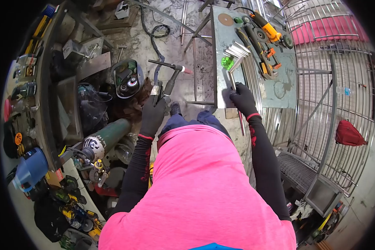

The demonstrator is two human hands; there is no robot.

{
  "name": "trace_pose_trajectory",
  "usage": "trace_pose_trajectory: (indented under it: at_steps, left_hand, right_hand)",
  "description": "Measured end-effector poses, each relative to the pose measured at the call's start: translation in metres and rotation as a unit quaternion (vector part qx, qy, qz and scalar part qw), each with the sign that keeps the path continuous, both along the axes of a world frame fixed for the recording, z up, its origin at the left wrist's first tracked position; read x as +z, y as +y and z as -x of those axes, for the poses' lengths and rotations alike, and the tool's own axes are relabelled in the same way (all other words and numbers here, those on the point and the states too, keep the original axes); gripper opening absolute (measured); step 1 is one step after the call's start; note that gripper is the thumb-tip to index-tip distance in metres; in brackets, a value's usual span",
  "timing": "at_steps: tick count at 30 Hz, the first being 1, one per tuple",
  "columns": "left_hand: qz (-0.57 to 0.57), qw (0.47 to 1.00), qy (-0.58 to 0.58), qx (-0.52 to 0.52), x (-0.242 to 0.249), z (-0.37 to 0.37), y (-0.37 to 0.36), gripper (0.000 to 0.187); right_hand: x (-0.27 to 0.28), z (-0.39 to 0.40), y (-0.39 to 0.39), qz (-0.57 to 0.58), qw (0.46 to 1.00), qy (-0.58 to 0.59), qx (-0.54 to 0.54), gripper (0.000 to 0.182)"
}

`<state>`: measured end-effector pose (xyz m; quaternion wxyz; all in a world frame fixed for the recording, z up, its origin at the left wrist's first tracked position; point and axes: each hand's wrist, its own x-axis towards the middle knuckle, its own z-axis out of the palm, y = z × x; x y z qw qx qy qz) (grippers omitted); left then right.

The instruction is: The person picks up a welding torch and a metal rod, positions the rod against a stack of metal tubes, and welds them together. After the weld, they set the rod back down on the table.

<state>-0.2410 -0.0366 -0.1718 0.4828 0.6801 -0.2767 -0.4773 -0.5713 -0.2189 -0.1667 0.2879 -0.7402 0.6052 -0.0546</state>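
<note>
Welding torch (167,79), at eleven o'clock from the pink shirt, sits clenched in the gloved left hand (153,116). Left of it, an open helmet (127,78) holds small round parts; no writing is legible. At one o'clock, the right hand (242,98) grips a metal rod (236,96) on the steel table (279,89).

Both arms in black sleeves reaching forward and down, left hand (153,116) gloved in black, fingers curled tight in a closed grip, right hand (243,98) gloved too, stretched further out, fingers bent downward, palm down, elbows spread wide
</note>
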Motion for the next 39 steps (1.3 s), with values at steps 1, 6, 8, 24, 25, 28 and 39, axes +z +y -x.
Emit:
trace_pose_trajectory:
  at_steps: [1,6,8,24,25,28,39]
  left_hand:
    - [0.019,1.0,-0.018,-0.003,-0.008,-0.002,0.0,0.019]
    - [0.026,0.998,0.051,0.031,0.025,0.005,-0.015,0.021]
    - [0.01,0.985,0.154,0.074,0.029,0.005,-0.022,0.022]
    - [0.151,0.902,-0.292,-0.279,0.034,0.03,-0.038,0.033]
    - [0.151,0.901,-0.294,-0.282,0.033,0.037,-0.045,0.033]
    - [0.0,0.966,0.249,-0.068,0.034,0.061,-0.06,0.032]
    - [0.058,0.988,0.137,-0.03,0.06,0.065,-0.095,0.026]
  right_hand:
    - [0.001,0.0,0.001,-0.089,0.985,-0.13,-0.072,0.025]
    - [0.033,-0.008,0.0,-0.098,0.834,-0.493,-0.23,0.023]
    - [0.062,-0.015,-0.008,-0.083,0.807,-0.529,-0.251,0.021]
    - [0.021,-0.02,0.066,-0.283,0.839,-0.371,-0.28,0.025]
    - [0.018,-0.019,0.065,-0.284,0.837,-0.374,-0.281,0.025]
    - [0.012,-0.015,0.052,-0.24,0.851,-0.372,-0.283,0.033]
    - [-0.029,-0.083,0.028,-0.314,0.485,-0.696,-0.426,0.019]
